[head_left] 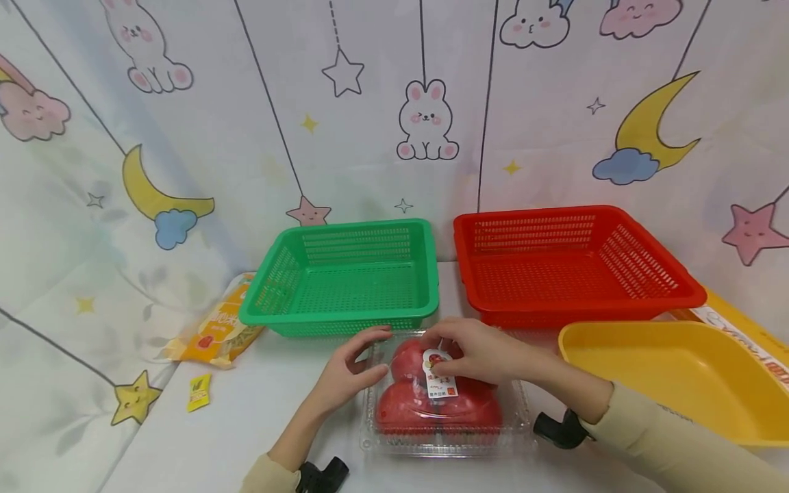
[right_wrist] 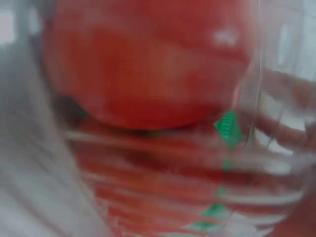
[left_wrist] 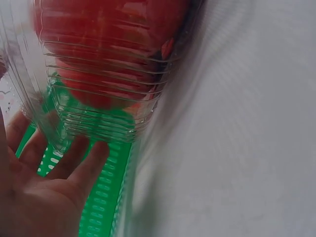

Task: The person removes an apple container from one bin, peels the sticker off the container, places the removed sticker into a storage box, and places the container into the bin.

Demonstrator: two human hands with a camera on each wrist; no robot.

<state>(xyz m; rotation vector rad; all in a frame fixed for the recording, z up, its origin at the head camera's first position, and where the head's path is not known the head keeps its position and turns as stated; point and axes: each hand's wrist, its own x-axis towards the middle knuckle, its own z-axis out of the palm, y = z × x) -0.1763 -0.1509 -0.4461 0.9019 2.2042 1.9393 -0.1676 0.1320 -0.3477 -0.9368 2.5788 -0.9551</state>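
Observation:
A clear plastic clamshell box (head_left: pixel 425 448) with several tomatoes (head_left: pixel 403 407) inside sits on the table in front of me. Its domed lid carries a white sticker label (head_left: pixel 440 383). My right hand (head_left: pixel 483 350) is over the lid, thumb on the label and fingers bent near its upper end; whether it pinches anything is unclear. At the box's left side is my left hand (head_left: pixel 351 373), its fingers spread and slightly bent. In the left wrist view, the left fingertips (left_wrist: pixel 101 148) meet the ribbed plastic edge. The right wrist view is blurred, mostly tomato (right_wrist: pixel 148 64) behind plastic.
Behind the box stand a green basket (head_left: pixel 342 317) and a red basket (head_left: pixel 579 308). A yellow tray (head_left: pixel 672 370) is at the right, beside an orange-and-white box (head_left: pixel 740 335). A yellow food bag (head_left: pixel 218 329) and a small yellow packet (head_left: pixel 199 392) lie at the left.

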